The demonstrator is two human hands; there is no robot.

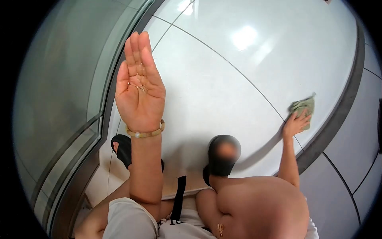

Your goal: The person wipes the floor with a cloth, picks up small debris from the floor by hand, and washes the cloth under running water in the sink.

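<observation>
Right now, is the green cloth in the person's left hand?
No, the green cloth lies under the right hand, while the left hand holds small pale bits.

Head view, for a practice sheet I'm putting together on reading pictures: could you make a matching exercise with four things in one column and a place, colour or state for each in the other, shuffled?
Things
1. Left hand
2. Cloth
3. Bracelet
4. Slippers

Descriptions
A. Black, worn on the feet
B. Open, palm up, with small pale bits on it
C. Around the left wrist
D. Greyish green, crumpled, under the fingers of the right hand

Right pairs: 1-B, 2-D, 3-C, 4-A
</observation>
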